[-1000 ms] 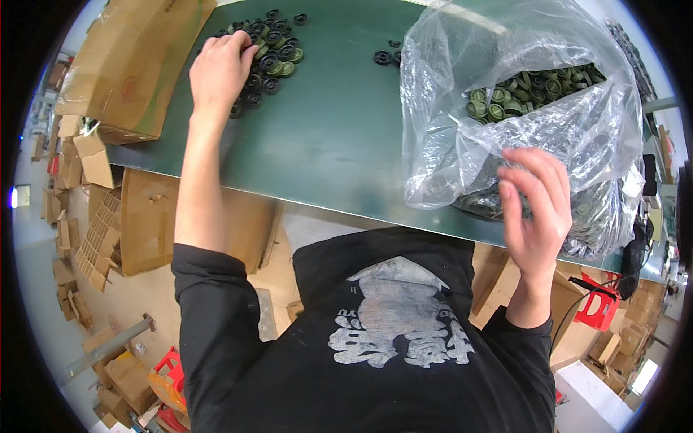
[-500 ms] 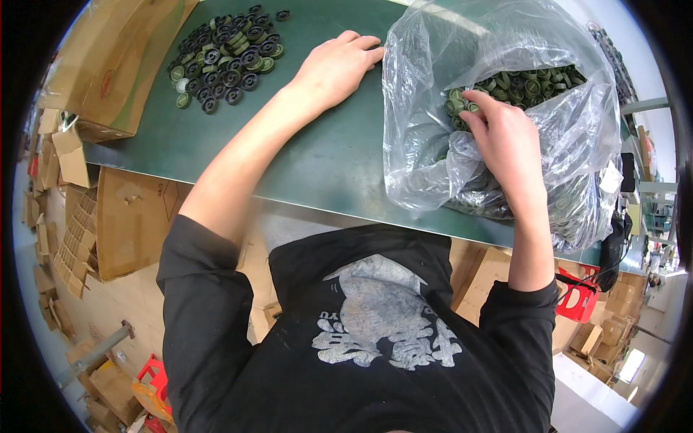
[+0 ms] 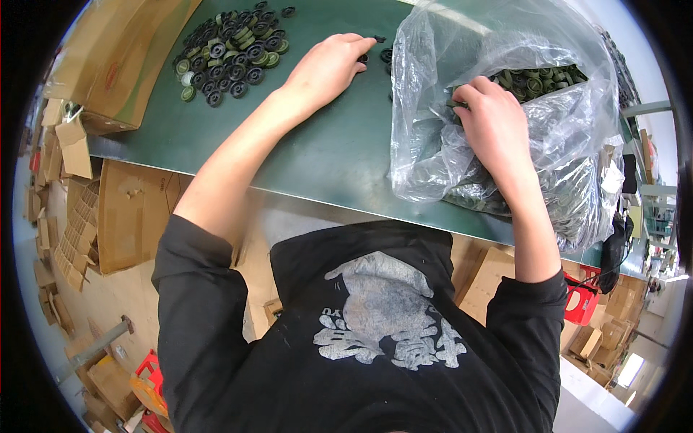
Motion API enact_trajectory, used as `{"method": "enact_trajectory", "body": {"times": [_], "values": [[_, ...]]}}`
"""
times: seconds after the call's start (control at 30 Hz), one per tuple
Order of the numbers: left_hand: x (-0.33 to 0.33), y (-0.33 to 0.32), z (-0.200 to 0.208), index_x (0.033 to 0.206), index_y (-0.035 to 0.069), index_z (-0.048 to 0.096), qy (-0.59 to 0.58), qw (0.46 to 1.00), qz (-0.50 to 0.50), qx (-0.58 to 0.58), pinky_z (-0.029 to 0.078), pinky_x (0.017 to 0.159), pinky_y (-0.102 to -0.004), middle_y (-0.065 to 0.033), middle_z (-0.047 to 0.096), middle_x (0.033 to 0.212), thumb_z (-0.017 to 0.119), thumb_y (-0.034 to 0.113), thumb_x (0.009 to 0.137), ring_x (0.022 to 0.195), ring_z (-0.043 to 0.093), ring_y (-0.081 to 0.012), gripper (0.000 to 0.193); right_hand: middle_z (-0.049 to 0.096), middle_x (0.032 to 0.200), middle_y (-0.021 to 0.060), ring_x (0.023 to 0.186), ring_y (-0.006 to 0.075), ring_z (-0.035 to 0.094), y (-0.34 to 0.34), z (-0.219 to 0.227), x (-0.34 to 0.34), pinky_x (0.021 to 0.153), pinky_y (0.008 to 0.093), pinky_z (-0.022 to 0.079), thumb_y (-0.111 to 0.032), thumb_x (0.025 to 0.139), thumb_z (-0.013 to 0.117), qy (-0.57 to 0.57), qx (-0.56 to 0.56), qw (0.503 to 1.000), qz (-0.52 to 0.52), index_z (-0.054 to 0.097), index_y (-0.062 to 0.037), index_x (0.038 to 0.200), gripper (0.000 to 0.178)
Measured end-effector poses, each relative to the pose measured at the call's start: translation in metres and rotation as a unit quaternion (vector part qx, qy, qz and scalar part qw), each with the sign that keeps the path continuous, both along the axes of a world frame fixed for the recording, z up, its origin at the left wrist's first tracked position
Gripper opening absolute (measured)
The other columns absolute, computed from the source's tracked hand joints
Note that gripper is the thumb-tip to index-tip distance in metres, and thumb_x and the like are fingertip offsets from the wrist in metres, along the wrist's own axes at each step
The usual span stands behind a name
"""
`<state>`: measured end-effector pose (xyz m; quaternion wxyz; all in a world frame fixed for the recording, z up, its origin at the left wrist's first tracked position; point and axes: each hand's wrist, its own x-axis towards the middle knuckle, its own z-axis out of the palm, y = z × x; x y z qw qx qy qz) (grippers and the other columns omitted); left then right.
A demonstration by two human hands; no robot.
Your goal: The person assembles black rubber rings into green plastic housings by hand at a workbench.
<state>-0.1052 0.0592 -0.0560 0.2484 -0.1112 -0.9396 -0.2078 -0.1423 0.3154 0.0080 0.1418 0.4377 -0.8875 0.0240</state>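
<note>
At the far middle of the table, my left hand [image 3: 325,71] is closed, with a small black round part [image 3: 363,58] between thumb and fingers. Another dark part [image 3: 380,39] touches its fingertips, and a black ring-shaped part [image 3: 387,55] lies beside the bag edge. My right hand [image 3: 495,119] reaches into the opening of a clear plastic bag [image 3: 426,155], its fingers curled down on a green round part [image 3: 455,102], mostly hidden by them. Many green ring-shaped parts [image 3: 538,81] fill the bag behind that hand.
A pile of black and green round parts [image 3: 234,58] spreads over the far left of the green table [image 3: 317,162]. Beside it stands a cardboard box [image 3: 108,65]. The table's front edge runs just before my body. Red stools [image 3: 581,302] and more cartons stand below.
My left hand has shifted slightly left, and black parts now show at its fingertips and by the bag. The right hand has moved slightly left; its fingers now cover the green parts they were picking at.
</note>
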Motion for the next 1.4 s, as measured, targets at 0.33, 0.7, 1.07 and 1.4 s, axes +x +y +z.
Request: {"method": "enact_trajectory", "body": {"times": [0.33, 0.7, 1.07, 1.4], "values": [[0.116, 0.032, 0.041, 0.114, -0.006, 0.057, -0.202, 0.823, -0.051, 0.528, 0.054, 0.067, -0.0262, -0.0136, 0.066, 0.091, 0.05, 0.023, 0.095, 0.079, 0.064, -0.0155, 0.036, 0.065, 0.103, 0.0194, 0.083, 0.0214, 0.066, 0.035, 0.001, 0.102, 0.063, 0.0273, 0.052, 0.004, 0.066, 0.075, -0.306, -0.413, 0.841, 0.17, 0.054, -0.002, 0.073, 0.023], [0.214, 0.109, 0.002, 0.125, -0.007, 0.047, -0.263, 0.525, -0.106, 0.802, 0.055, 0.077, -0.0312, -0.0223, 0.059, 0.111, 0.047, 0.011, 0.095, 0.093, 0.064, -0.0257, 0.035, 0.066, 0.099, 0.0147, 0.088, 0.0273, 0.065, 0.029, -0.041, 0.141, 0.075, 0.0331, 0.051, 0.004, 0.066, 0.074, -0.446, -0.437, 0.765, 0.158, 0.062, 0.0021, 0.108, 0.043], [0.224, 0.13, -0.02, 0.092, 0.001, 0.048, -0.234, 0.366, -0.104, 0.895, 0.055, 0.078, -0.0314, -0.013, 0.061, 0.106, 0.056, 0.014, 0.092, 0.088, 0.064, -0.0208, 0.015, 0.067, 0.098, 0.0125, 0.093, 0.0269, 0.062, 0.027, -0.048, 0.154, 0.079, 0.0341, 0.051, -0.004, 0.06, 0.08, -0.465, -0.439, 0.759, 0.122, 0.065, 0.0047, 0.097, 0.041], [0.22, 0.133, -0.011, 0.097, 0.001, 0.045, -0.24, 0.47, -0.096, 0.844, 0.052, 0.079, -0.0332, -0.0191, 0.059, 0.108, 0.058, 0.01, 0.09, 0.09, 0.062, -0.0216, 0.017, 0.065, 0.098, 0.0122, 0.087, 0.0274, 0.061, 0.035, -0.056, 0.147, 0.073, 0.0327, 0.049, -0.008, 0.055, 0.081, -0.418, -0.408, 0.801, 0.126, 0.066, 0.0013, 0.096, 0.045]]}}
